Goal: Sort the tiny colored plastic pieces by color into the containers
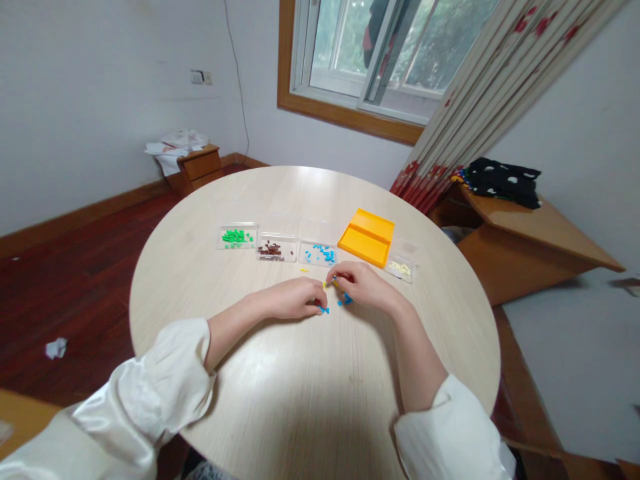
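Observation:
My left hand (300, 298) rests low over the middle of the round table, fingers bent together beside small blue pieces (325, 311). Whatever its fingertips pinch is too small to make out. Just to the right, my right hand (364, 283) is curled, with index finger and thumb around tiny yellow and blue bits; a yellow piece (325, 285) shows between the two hands. Its fingers partly hide what they grip. More blue pieces (345, 300) lie under the right thumb. A single yellow piece (304, 270) lies apart, beyond my left hand.
Clear boxes with green pieces (237, 237), brown pieces (270, 249), blue pieces (323, 253) and cream pieces (400, 268) stand beyond my hands. An opened yellow case (367, 237) lies among them. The round table (280, 400) stands before a window; a wooden cabinet (525, 247) is at right.

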The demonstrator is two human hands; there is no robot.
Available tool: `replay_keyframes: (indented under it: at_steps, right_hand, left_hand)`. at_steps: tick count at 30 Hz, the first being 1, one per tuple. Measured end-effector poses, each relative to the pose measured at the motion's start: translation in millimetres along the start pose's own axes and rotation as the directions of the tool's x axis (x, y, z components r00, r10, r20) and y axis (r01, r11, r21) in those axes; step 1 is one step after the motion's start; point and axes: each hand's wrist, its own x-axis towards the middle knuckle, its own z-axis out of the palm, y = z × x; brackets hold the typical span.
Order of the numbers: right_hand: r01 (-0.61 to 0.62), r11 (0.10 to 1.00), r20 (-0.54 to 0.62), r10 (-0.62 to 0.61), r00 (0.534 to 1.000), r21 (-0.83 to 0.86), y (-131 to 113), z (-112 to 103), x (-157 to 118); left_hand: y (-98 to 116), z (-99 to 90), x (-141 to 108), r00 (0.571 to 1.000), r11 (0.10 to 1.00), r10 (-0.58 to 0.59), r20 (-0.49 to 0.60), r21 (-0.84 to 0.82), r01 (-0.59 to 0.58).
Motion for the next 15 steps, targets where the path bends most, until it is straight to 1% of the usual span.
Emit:
replay_keyframes:
  at_steps: [4,6,11,15]
  right_hand:
    - [-0.050,0.999,0.161,0.049,0.986,0.004,1.3,-1.7,-2.5]
    - [-0.066,0.998,0.217,0.062,0.974,0.011,-0.1,-3.0,-4.4]
    - [-0.056,0.998,0.289,0.056,0.956,-0.010,-10.5,-4.7,-8.2]
    - [-0.036,0.999,0.308,0.045,0.950,-0.036,-16.0,0.2,-7.6]
  left_hand:
    - [-1.1,-0.6,-0.2,1.000,1.000,-0.013,-0.016,0.025,0.014]
    - [-2.1,-2.0,-0.3,0.999,0.998,-0.031,-0.027,0.045,0.032]
    - [-9.0,-3.2,0.6,0.992,0.992,-0.069,-0.102,0.094,0.079]
    - [-14.8,-2.5,1.4,0.984,0.990,-0.089,-0.157,0.098,0.105]
